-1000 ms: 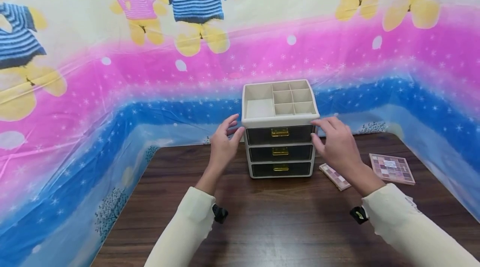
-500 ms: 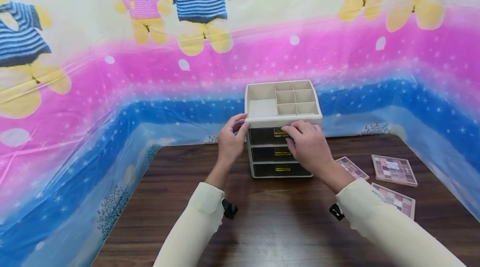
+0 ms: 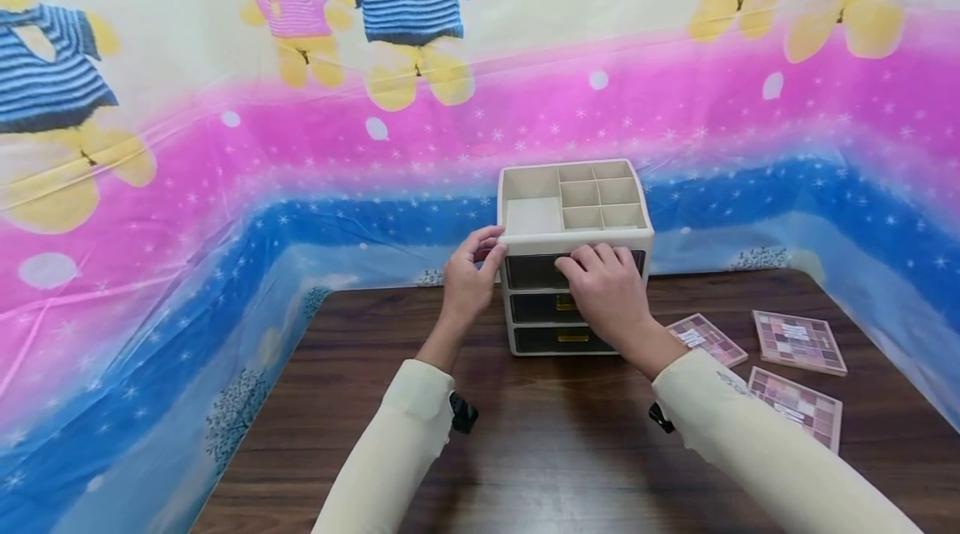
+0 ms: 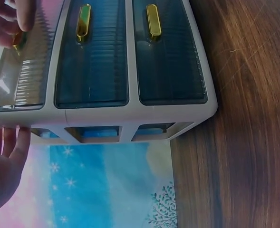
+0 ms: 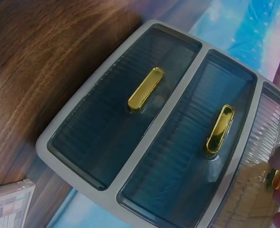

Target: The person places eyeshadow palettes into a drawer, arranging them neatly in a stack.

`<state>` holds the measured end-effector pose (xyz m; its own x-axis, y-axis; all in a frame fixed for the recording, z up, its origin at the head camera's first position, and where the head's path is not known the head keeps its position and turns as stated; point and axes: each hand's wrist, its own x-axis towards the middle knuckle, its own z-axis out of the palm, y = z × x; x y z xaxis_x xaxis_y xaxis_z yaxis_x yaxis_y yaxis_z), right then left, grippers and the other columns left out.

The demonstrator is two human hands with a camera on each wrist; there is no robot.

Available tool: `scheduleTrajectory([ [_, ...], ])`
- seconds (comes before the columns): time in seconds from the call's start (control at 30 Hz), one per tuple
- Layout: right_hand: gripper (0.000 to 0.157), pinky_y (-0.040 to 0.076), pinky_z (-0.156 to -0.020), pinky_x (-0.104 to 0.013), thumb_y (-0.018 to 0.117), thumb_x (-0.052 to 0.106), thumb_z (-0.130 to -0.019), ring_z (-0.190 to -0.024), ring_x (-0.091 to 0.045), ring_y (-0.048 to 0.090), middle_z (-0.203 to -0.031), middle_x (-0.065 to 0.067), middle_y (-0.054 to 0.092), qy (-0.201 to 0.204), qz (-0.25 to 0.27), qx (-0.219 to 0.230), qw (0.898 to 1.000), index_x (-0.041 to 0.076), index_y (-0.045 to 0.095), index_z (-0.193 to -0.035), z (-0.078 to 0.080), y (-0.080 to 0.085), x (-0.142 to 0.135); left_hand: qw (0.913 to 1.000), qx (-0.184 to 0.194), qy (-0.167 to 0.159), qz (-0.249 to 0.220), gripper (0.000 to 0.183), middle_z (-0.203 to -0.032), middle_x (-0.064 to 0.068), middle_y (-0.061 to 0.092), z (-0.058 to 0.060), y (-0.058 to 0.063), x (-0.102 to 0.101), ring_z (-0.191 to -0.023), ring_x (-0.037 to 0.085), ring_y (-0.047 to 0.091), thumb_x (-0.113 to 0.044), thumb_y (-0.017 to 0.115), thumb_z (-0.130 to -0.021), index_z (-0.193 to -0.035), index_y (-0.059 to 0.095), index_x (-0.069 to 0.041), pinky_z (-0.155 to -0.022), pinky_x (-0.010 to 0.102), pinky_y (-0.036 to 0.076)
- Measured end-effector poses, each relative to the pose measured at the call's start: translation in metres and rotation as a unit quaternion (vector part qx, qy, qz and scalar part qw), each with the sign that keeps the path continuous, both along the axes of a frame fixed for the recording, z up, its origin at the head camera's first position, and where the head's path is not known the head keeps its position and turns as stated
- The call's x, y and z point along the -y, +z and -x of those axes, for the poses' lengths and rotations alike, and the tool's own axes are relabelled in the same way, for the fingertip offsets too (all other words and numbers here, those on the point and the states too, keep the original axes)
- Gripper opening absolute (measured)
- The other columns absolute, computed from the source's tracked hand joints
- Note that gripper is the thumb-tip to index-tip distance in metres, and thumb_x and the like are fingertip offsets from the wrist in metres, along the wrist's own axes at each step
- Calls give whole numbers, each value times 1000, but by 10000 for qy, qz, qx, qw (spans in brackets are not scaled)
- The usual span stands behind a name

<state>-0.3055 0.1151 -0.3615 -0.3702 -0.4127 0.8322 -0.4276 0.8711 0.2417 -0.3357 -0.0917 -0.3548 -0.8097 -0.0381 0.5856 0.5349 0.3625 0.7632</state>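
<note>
A cream desktop drawer organizer (image 3: pixel 576 241) with dark see-through drawers stands at the back of the table. My left hand (image 3: pixel 468 276) holds its upper left corner, thumb at the front and fingers along the side; in the left wrist view those fingers reach behind the side wall. At the top drawer (image 3: pixel 529 271), my right hand (image 3: pixel 609 292) covers the pull in the head view. The right wrist view shows its fingertips pinching that gold handle (image 5: pixel 275 179). Below, the middle drawer's handle (image 5: pixel 220 130) and the bottom drawer's handle (image 5: pixel 146 88) are untouched. All drawers sit flush with the frame.
Three pinkish palettes lie right of the organizer: one near my right wrist (image 3: pixel 708 339), another palette (image 3: pixel 799 342) farther right, and a third palette (image 3: pixel 801 411) partly behind my sleeve. Divided compartments (image 3: pixel 600 194) top the organizer. A printed bear curtain (image 3: pixel 300 159) hangs behind the dark wooden table (image 3: pixel 525 451).
My right hand has moved left from the organizer's right edge onto the top drawer's handle. My left hand has come in from beside the organizer to its upper left corner.
</note>
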Motion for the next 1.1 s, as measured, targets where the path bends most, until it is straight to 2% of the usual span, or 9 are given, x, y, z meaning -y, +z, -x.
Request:
scheduleTrajectory([
  [0.3, 17, 45, -67, -43, 54, 12, -96, -84, -31, 62, -92, -6, 67, -15, -104, -186, 9998, 15, 71, -98, 4, 1, 1, 10000, -3, -23, -9, 26, -107, 9, 70, 1, 0, 0, -96, 21, 69, -28, 62, -93, -118, 65, -22, -83, 40, 57],
  [0.5, 21, 45, -67, -43, 50, 12, -97, -82, -31, 62, -89, -6, 67, -4, -165, -306, 9994, 16, 71, -96, 6, 0, 0, 10000, -21, -15, 56, 26, -107, 8, 70, 0, 0, 1, -97, 20, 69, -28, 63, -93, -118, 65, -22, -83, 36, 57],
  [0.63, 21, 45, -68, -44, 51, 11, -97, -81, -31, 62, -87, -5, 66, -1, -191, -408, 9990, 16, 71, -95, 5, 0, 0, 9999, -16, -66, 84, 26, -107, 9, 70, 1, 0, 2, -97, 20, 69, -28, 62, -93, -119, 65, -22, -84, 38, 57],
  [0.83, 20, 45, -66, -43, 53, 13, -96, -77, -29, 62, -85, -5, 67, 25, -260, -530, 9983, 16, 72, -94, -1, 0, -3, 9999, -37, -104, 126, 27, -107, 9, 70, 0, 0, 3, -96, 21, 69, -28, 62, -94, -120, 64, -21, -83, 43, 57],
  [1.1, 18, 47, -67, -44, 56, 11, -93, -73, -27, 61, -85, -4, 69, 267, -287, -495, 9980, 15, 74, -96, -15, -2, -7, 9998, -15, -140, 119, 27, -107, 9, 70, 1, 0, 2, -95, 20, 69, -28, 61, -94, -120, 64, -21, -81, 39, 58],
])
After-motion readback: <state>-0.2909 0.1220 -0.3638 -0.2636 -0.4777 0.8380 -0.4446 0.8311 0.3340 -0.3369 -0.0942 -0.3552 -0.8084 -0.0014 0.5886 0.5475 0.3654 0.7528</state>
